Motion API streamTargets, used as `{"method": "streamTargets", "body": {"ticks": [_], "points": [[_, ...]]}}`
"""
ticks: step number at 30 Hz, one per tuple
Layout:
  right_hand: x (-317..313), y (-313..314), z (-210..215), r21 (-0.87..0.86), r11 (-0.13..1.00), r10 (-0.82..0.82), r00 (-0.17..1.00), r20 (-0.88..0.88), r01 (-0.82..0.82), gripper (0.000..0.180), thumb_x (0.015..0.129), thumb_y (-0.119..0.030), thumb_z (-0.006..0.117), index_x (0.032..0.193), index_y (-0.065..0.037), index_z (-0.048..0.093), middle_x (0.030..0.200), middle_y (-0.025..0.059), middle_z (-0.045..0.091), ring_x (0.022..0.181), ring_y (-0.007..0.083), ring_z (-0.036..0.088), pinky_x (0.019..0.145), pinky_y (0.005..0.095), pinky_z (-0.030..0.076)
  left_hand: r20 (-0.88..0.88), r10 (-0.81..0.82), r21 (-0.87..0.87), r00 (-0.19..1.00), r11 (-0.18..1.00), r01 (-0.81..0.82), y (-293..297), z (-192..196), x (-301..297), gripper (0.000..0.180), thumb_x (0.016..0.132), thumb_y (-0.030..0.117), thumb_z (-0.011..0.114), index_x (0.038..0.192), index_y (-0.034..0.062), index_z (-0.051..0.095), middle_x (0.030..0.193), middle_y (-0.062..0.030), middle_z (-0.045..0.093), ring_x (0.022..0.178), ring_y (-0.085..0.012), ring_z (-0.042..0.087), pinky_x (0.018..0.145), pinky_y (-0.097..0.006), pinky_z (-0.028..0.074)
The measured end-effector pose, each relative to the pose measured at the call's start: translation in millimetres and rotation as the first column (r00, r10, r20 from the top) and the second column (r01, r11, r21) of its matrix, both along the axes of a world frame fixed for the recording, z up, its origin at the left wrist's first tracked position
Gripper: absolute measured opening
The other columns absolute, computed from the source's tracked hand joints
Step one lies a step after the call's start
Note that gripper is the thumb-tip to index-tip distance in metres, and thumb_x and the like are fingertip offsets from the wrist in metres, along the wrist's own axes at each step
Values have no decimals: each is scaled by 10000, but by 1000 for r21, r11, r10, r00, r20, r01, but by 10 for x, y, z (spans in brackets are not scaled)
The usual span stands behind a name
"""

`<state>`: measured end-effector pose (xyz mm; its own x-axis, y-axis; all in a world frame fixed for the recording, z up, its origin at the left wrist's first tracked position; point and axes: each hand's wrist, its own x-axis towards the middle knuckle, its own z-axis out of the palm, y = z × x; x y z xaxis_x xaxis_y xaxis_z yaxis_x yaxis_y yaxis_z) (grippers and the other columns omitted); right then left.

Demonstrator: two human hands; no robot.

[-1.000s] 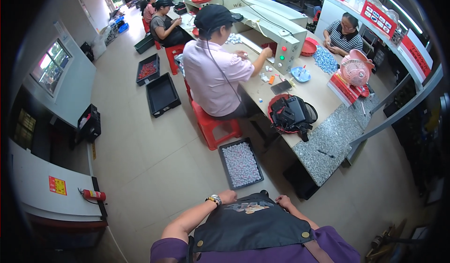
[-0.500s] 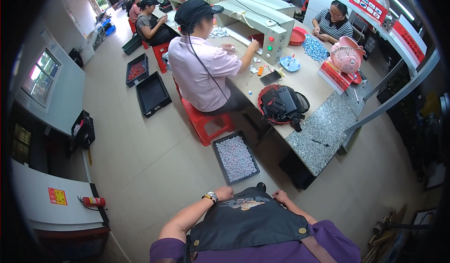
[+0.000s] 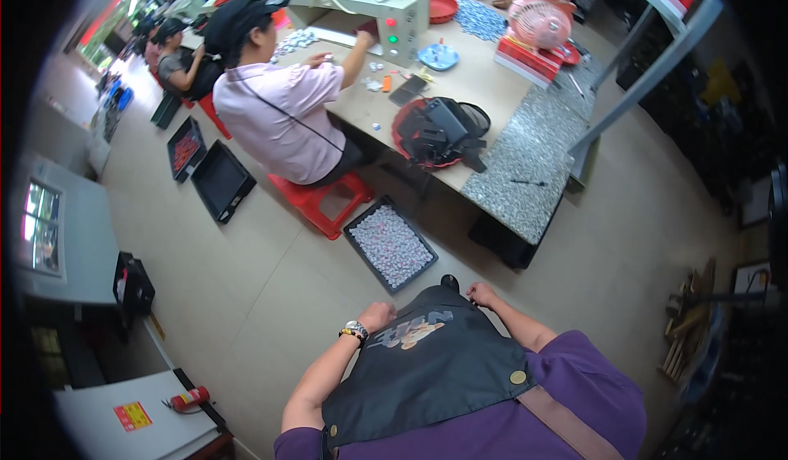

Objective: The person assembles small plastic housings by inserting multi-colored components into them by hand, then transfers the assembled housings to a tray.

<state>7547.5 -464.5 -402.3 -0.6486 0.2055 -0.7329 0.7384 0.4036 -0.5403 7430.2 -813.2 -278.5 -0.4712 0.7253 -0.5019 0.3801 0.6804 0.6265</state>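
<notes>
My left hand point(image 3: 377, 316), with a watch and a beaded bracelet at the wrist, is curled closed beside the left edge of my black apron point(image 3: 427, 378). On the apron's other side my right hand point(image 3: 483, 295) is also curled, close to its edge. Whether either one holds anything is hidden. Just ahead of my hands, a black tray point(image 3: 348, 228) lies on the floor, filled with small white and pinkish pieces point(image 3: 391, 247). Neither hand touches it. A dark shoe tip point(image 3: 449, 282) shows past the apron.
A person in a pink shirt point(image 3: 279, 115) sits on a red stool point(image 3: 316, 205) at a workbench point(image 3: 509, 103). On it are a red basket with black gear point(image 3: 439, 132), a pale machine point(image 3: 394, 4) and a pink fan point(image 3: 539, 18). Its granite end point(image 3: 525, 177) juts toward me. More trays point(image 3: 222, 181) lie left.
The view has turned to the right and tilted down, so the bench and trays sit further left and higher. Both hands stay curled by the apron. The seated person's arm has reached to the machine's opening.
</notes>
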Motion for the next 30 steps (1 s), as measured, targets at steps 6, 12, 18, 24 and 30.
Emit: {"method": "streamTargets", "body": {"ticks": [6, 12, 18, 24, 30], "points": [[117, -37, 8, -11, 1000, -3, 1000, 18, 4, 170, 749, -13, 617, 914, -16, 658, 749, 105, 676, 618, 175, 642, 568, 328, 533, 33, -13, 20, 999, 1000, 12, -2, -133, 55, 196, 819, 200, 606, 914, 41, 673, 920, -189, 669, 893, -365, 635, 789, -437, 502], [211, -77, 97, -9, 1000, -21, 999, 32, 22, 198, 744, -8, 621, 936, -17, 664, 766, 99, 683, 619, 174, 640, 571, 313, 528, 81, 16, -22, 997, 1000, -14, 69, -44, 28, 205, 827, 219, 615, 947, 65, 676, 938, -181, 672, 910, -359, 634, 788, -440, 498], [126, -29, 141, -12, 999, -41, 998, 52, 42, 205, 740, -4, 625, 941, -22, 662, 795, 99, 683, 624, 173, 639, 564, 312, 524, 72, 0, -50, 997, 999, 4, 91, -3, 4, 225, 828, 229, 601, 959, 62, 674, 942, -187, 669, 924, -358, 630, 785, -448, 495], [81, 15, 107, -13, 1000, -26, 997, 74, 27, 211, 738, 5, 625, 944, -25, 654, 786, 89, 673, 625, 177, 636, 542, 312, 516, 79, 9, -30, 997, 1000, -7, 93, -20, 4, 231, 825, 221, 592, 959, 51, 673, 945, -189, 668, 928, -359, 630, 793, -449, 495], [80, -13, 27, -10, 1000, -1, 999, 51, 1, 208, 740, 8, 624, 942, -33, 654, 789, 83, 673, 645, 169, 637, 545, 306, 512, 74, 2, -28, 997, 1000, 0, 76, -62, 5, 236, 818, 209, 597, 970, 45, 673, 953, -188, 671, 931, -358, 631, 800, -448, 499]]}}
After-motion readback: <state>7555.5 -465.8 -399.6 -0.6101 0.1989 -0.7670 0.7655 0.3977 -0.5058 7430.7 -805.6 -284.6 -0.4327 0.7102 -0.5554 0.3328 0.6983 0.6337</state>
